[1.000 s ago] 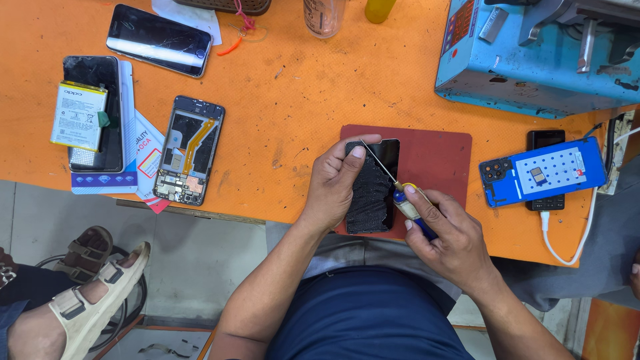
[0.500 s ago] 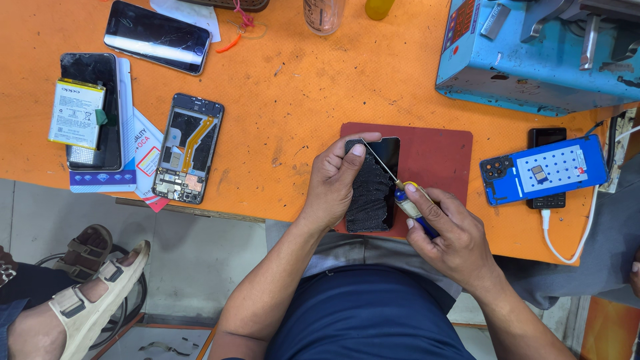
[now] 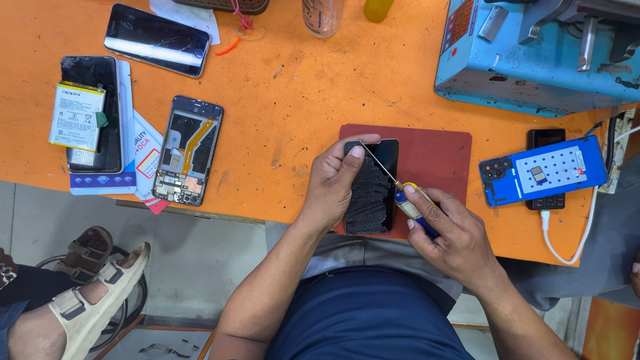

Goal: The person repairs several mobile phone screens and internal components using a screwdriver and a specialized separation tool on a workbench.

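My right hand (image 3: 453, 233) is closed around the blue-and-yellow handle of a thin screwdriver (image 3: 400, 189), thumb and forefinger pinching near the collar; the fine metal shaft runs up and away from those fingers to the top corner of the dark phone (image 3: 371, 188). My left hand (image 3: 337, 180) is clamped on that phone, fingers curled over its left edge and the thumb tip pressed on the top corner right beside the tool's tip. The phone lies flat on a red mat (image 3: 437, 160), between my two hands. I judge it light, stiff and thin; its dark face looks scuffed or cracked, so brittle, and best held by the long edges, not pressed in the middle. The smooth shell could slip; the mat should help grip. Beyond my right hand, a blue phone back cover (image 3: 543, 170) rests over a small black phone with a white cable. Well left of my left hand lie an opened phone frame (image 3: 188, 150), a battery (image 3: 77, 117) on another handset, and a black phone (image 3: 157, 31). A blue machine (image 3: 533, 60) sits far above the right fingers on the orange table (image 3: 287, 87).
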